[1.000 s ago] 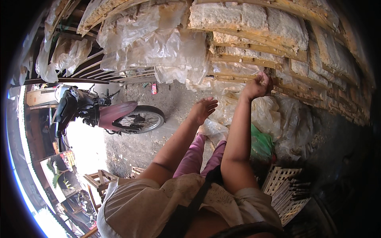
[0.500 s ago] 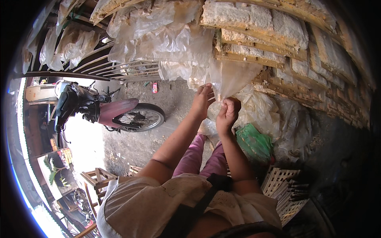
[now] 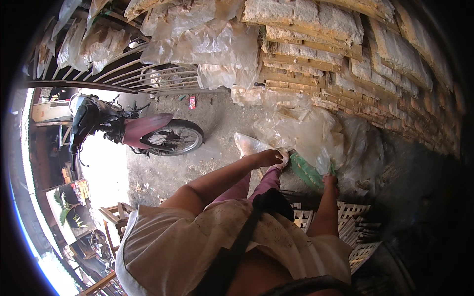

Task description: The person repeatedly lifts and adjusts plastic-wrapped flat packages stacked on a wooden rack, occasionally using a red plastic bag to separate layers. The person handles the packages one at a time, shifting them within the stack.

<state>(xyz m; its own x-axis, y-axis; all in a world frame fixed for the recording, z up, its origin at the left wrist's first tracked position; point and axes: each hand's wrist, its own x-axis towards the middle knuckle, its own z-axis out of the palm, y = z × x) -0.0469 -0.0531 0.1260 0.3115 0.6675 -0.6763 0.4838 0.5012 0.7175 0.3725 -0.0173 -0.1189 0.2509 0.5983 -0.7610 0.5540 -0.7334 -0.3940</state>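
Note:
My left hand point(image 3: 270, 158) is low, over my feet, its fingers curled round a bit of whitish clear plastic sheet point(image 3: 250, 144). Part of that grip is hidden by the back of the hand. To the right, my right hand point(image 3: 330, 181) closes on the edge of a green plastic sack point(image 3: 306, 171); clear plastic also runs down to its fingers. A crumpled heap of clear plastic sheets point(image 3: 311, 129) lies on the ground just beyond both hands.
Racks of white-coated slabs on wooden boards point(image 3: 306, 19) rise ahead and right. Plastic sheets point(image 3: 202, 47) hang over a slatted rack point(image 3: 168, 77). A motorcycle point(image 3: 148, 130) is parked at left. Woven baskets point(image 3: 353, 212) sit near my right side, a wooden stool point(image 3: 116, 217) lower left.
Both hands have come down from the clear plastic hanging at the rack and moved apart. That sheet no longer hangs there. My right hand has moved right, to the green sack.

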